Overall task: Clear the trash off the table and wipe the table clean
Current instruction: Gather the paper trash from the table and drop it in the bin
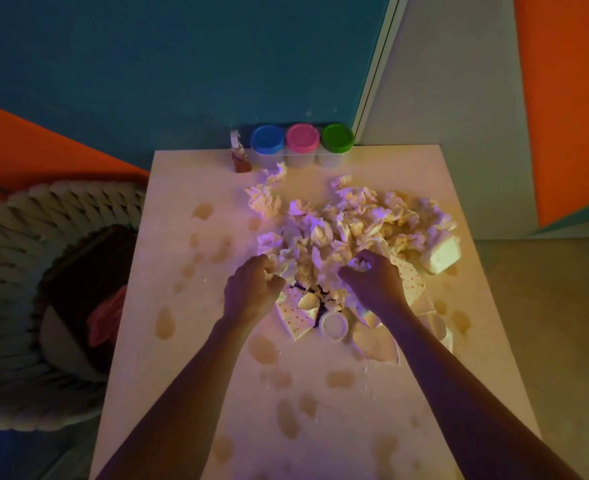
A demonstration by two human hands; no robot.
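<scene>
Head view is showing us both hands working in the big heap of crumpled white paper tissues (pixel 348 223) in the middle of the pale wooden counter (pixel 320 427). Our left hand (pixel 253 291) is curling its fingers round a wad at the near left edge of the heap. Our right hand (pixel 372 278) is squeezing another wad at the near right edge.

We think we are gathering the trash into one bundle. To do it well, we are going to want to scoop from the outer edges inward, so loose balls like the two crumpled tissues near the back (pixel 265 199) are not getting left behind. The torn dotted paper cups (pixel 296 315) lying under the heap may slip out, so we should be lifting them together with the tissues. Brown wet spots (pixel 264 349) are sitting all over the counter, and wiping them is making sense only after the trash is gone.

At the back edge, three clear tubs are standing side by side with a blue lid (pixel 267 139), a pink lid (pixel 302 137) and a green lid (pixel 337 137); we cannot tell what is inside. A small brown spray bottle (pixel 241 159) is standing just beside them. A little round white cup (pixel 333 326) is sitting between our wrists. On the left, a woven rope basket (pixel 43 271) is holding something dark and something pink.
</scene>
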